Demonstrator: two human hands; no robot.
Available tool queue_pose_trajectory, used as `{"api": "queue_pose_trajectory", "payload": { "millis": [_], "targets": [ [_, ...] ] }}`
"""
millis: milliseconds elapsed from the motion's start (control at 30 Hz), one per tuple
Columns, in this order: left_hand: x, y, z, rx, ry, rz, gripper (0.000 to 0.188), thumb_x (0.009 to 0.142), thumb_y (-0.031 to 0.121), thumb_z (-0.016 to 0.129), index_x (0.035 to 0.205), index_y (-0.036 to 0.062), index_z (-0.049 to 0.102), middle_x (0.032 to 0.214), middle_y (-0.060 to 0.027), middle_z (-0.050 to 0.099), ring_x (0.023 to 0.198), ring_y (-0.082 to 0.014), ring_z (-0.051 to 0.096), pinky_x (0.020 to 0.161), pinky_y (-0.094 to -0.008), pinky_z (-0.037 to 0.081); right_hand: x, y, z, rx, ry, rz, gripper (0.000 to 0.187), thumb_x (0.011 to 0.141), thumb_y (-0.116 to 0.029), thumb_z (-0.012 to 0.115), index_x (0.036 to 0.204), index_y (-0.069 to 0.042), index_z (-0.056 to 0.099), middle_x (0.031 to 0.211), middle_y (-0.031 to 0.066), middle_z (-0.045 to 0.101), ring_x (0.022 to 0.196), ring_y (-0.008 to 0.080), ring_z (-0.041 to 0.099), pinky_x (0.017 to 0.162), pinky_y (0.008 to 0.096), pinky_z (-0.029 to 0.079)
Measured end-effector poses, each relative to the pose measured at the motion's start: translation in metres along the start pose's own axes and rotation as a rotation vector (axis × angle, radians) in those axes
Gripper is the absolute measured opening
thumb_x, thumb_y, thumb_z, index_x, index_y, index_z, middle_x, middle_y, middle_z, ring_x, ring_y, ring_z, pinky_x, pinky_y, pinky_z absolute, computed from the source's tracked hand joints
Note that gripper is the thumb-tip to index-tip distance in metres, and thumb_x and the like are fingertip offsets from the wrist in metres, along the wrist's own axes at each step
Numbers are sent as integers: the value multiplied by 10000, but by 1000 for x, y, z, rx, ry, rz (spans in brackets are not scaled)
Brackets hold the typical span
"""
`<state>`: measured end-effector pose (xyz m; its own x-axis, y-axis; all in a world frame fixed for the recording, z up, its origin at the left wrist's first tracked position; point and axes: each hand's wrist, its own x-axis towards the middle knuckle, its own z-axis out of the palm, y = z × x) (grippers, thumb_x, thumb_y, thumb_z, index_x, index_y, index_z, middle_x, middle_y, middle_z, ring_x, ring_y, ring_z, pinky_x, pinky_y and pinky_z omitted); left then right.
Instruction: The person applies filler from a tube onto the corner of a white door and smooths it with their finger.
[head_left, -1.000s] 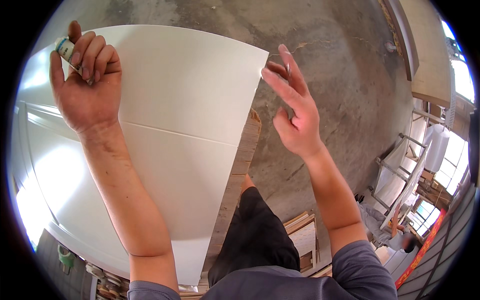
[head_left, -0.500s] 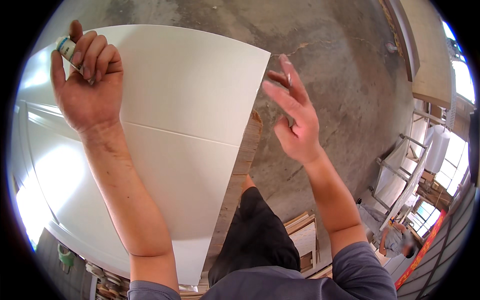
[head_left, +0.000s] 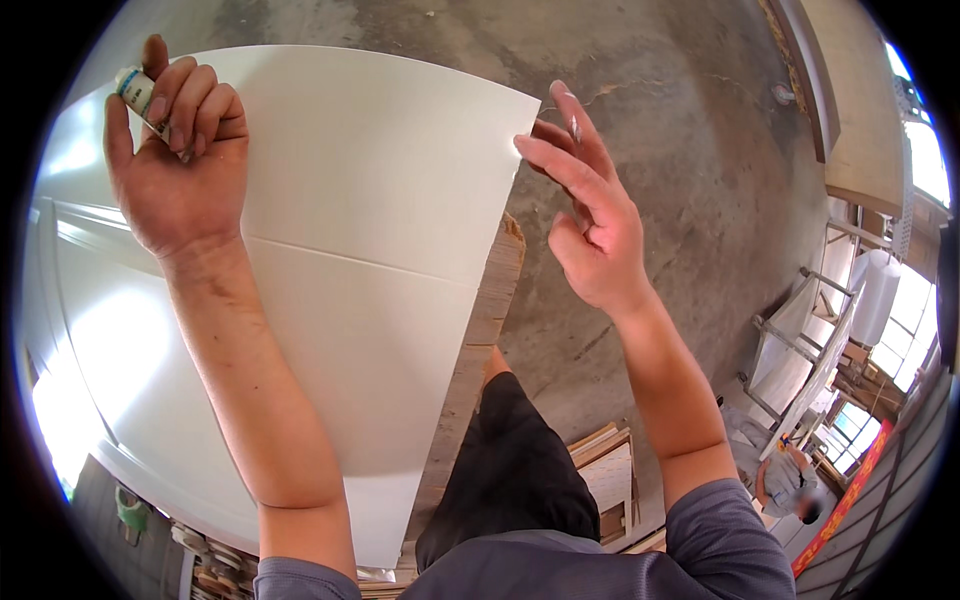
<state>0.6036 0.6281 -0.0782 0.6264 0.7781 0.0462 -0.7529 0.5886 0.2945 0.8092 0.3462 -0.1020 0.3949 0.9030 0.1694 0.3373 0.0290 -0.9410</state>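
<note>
This is a workshop, most likely one for woodworking or panel-making. The grey concrete floor [head_left: 690, 220] is bare, stained and cracked. A large, glossy white flat panel [head_left: 370, 180] lies over a raw, rough-edged brown wooden support [head_left: 462, 390]. Thin pale framed boards [head_left: 606, 478] lean low down, and mixed wooden pieces [head_left: 215, 578] are piled at the lower left. On the right are a grey metal-framed rack [head_left: 800, 350], large bright paned windows [head_left: 905, 315] and a co-worker in grey clothes [head_left: 787, 478].
</note>
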Motion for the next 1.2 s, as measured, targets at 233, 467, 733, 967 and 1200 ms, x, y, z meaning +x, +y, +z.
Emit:
{"api": "queue_pose_trajectory", "payload": {
  "millis": [233, 467, 733, 967, 1200],
  "targets": [
    [1, -1, 1, -5, -20, -9, 408, 1037, 185, 560, 1344, -83, 547, 778, -21, 422, 606, -116, 341, 567, -282, 295, -15, -3, 5, 34, -32, -50, 770, 689, 167, 395, 1347, -71, 717, 1704, 230, 323, 1528, 415, 406, 1193, 515, 420],
    [1, -2, 1, -8, -15, -13, 404, 1033, 186, 561, 1333, -84, 554, 777, -22, 418, 605, -120, 339, 566, -283, 294, -21, -2, 6, 43, 14, -69, 772, 697, 171, 403, 1374, -52, 700, 1699, 272, 302, 1569, 435, 330, 1206, 541, 398],
    [2, -3, 2, -4, -13, -7, 405, 1040, 193, 554, 1334, -84, 552, 777, -23, 418, 603, -120, 338, 564, -284, 292, -28, 8, 9, -40, 9, -79, 791, 719, 208, 456, 1407, -100, 695, 1710, 259, 297, 1455, 441, 493, 1143, 501, 472],
    [2, 0, -5, 29, -54, -22, 446, 1060, 249, 541, 1371, -71, 537, 812, -18, 467, 632, -112, 369, 579, -272, 316, -30, 15, 3, -178, 25, -111, 789, 705, 212, 467, 1369, -123, 730, 1707, 243, 324, 1428, 430, 531, 1111, 494, 501],
    [1, -2, 1, 7, -16, -3, 408, 1053, 209, 530, 1341, -80, 548, 779, -25, 423, 604, -121, 341, 564, -283, 293, -24, 13, 8, -156, 56, -134, 764, 696, 205, 461, 1322, -115, 757, 1695, 239, 351, 1430, 420, 536, 1102, 485, 512]
  ]
}}
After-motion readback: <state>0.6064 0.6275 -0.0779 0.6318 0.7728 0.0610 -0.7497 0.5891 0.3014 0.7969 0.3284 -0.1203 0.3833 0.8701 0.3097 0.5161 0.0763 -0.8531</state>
